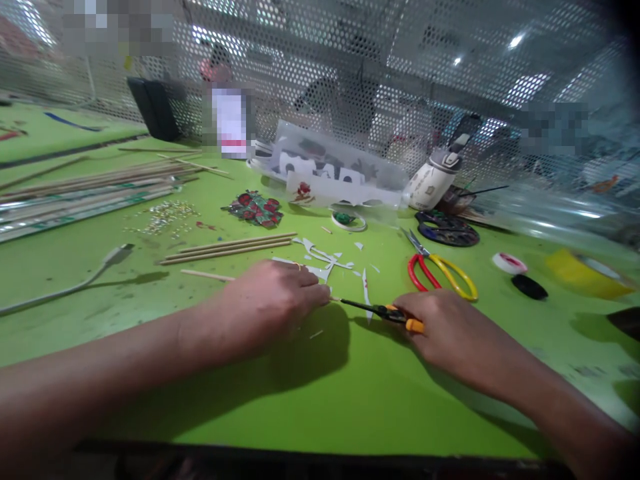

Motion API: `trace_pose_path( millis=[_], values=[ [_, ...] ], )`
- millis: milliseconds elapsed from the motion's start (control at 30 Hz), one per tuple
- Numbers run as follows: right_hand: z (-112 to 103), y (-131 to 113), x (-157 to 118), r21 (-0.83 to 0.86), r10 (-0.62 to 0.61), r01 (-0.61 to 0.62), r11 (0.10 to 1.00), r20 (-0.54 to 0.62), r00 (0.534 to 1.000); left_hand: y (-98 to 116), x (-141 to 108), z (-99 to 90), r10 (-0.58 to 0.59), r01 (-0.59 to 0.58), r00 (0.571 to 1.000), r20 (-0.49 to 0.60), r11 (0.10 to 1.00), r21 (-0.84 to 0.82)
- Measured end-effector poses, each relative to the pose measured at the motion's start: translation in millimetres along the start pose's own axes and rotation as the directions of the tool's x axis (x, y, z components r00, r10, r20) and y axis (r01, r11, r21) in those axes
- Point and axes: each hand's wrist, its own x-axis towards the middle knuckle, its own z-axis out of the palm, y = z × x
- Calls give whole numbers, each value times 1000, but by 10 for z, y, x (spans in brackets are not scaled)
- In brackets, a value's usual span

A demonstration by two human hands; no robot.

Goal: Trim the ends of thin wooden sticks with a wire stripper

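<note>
My left hand point(273, 303) is closed around a thin wooden stick point(206, 275), whose far end sticks out to the left. The stick's other tip shows just past my fingertips, at the jaws of a pair of long-nose pliers point(364, 307). Those pliers have orange grips, and my right hand point(445, 327) is wrapped round them. Whether the jaws bite on the stick or only touch it, I cannot tell. White paper scraps point(325, 259) lie just beyond my left hand. Scissors point(425, 257) with one red and one yellow handle rest beyond my right hand.
Three wooden sticks point(230, 248) lie side by side behind my left hand. Farther back are small beads point(170, 217), red-and-green pieces point(254, 208), a clear plastic sheet point(340, 167), a white bottle point(434, 177) and a dark palette point(447, 229). Yellow tape point(585, 277) sits right, a white cable point(85, 285) left.
</note>
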Motion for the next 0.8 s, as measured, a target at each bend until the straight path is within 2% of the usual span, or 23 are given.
trace_pose_path(
  millis=[100,233,367,600,800],
  values=[
    [2,-6,-8,-22,0,-1,1000,-12,1000,-7,18,13,-31,30,999,-9,995,-94],
    [-12,-31,-4,-41,12,-12,999,-6,1000,-31,24,45,-109,121,992,66,966,-228],
    [-23,-59,-14,-71,17,-17,997,-2,1000,-42,19,60,-125,156,985,121,941,-301],
    [8,-70,-51,-114,-1,-5,993,-50,999,3,15,90,-164,200,976,146,936,-288],
    [9,-59,-53,-111,1,-5,994,-34,999,147,46,-63,-212,250,946,246,958,-137]
  ],
)
